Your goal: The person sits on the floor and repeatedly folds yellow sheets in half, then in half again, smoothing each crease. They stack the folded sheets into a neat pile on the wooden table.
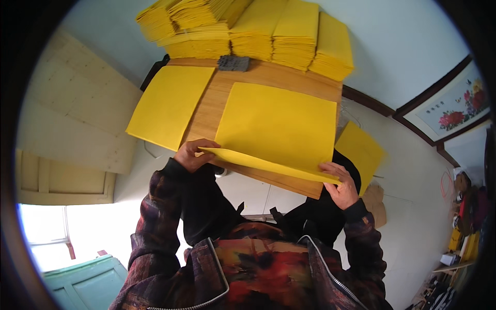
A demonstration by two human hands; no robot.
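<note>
A large yellow sheet (276, 121) lies on the wooden table (209, 111) in front of me. Its near edge is lifted into a raised flap (263, 160) that runs from one hand to the other. At the left corner of this flap, my left hand (192, 155) pinches it between thumb and fingers. My right hand (340, 185) grips the right corner, thumb and fingers on either side of the edge. Whether the sheet is paper or felt, I cannot tell.
Another yellow piece (170, 106) lies at the table's left. Tall stacks of folded yellow sheets (294, 31) line the back, with a small dark grey block (234, 63) before them. Beyond the right edge, a yellow sheet (360, 152) sits lower down. A framed flower picture (452, 108) hangs right.
</note>
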